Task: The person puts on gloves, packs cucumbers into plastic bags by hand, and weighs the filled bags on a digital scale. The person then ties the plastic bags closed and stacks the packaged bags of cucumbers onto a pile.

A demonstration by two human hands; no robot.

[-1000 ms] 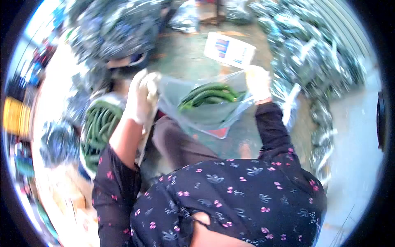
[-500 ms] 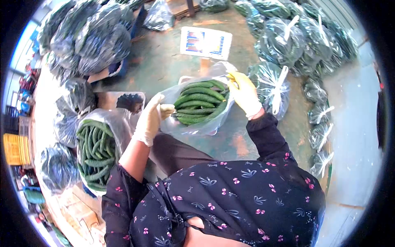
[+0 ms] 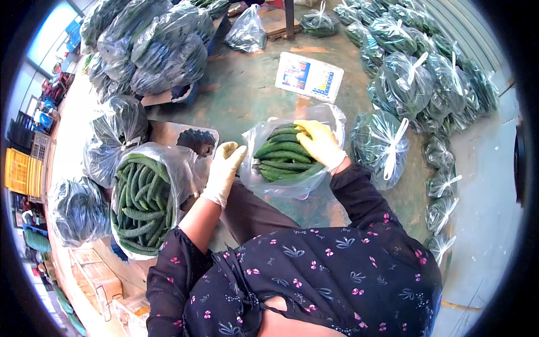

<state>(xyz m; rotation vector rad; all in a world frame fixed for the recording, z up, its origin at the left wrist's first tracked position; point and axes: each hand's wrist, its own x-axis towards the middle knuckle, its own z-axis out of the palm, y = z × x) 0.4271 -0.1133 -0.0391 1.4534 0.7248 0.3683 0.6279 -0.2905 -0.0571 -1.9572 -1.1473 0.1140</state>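
Observation:
Several green cucumbers point(image 3: 282, 154) lie side by side in an open clear plastic bag point(image 3: 297, 188) in front of me. My right hand point(image 3: 320, 145), in a pale glove, rests on the cucumbers' right side, its fingers bent over their upper ends. My left hand point(image 3: 223, 171), also gloved, is at the bag's left edge with thumb and fingertips pressed together; whether bag film is between them is too small to tell. Left of it stands a large open bag full of cucumbers point(image 3: 140, 205).
Tied bags of cucumbers point(image 3: 407, 81) are heaped at the right, with one tied bag point(image 3: 382, 149) nearer. More filled bags point(image 3: 163, 48) are piled at the upper left. A printed white scale point(image 3: 309, 77) lies ahead. A tray point(image 3: 209, 132) is beyond my left hand.
The bag with the cucumbers has come down from being held stretched between both hands. My right hand has moved from the bag's rim onto the cucumbers, and my left hand's fingers have closed.

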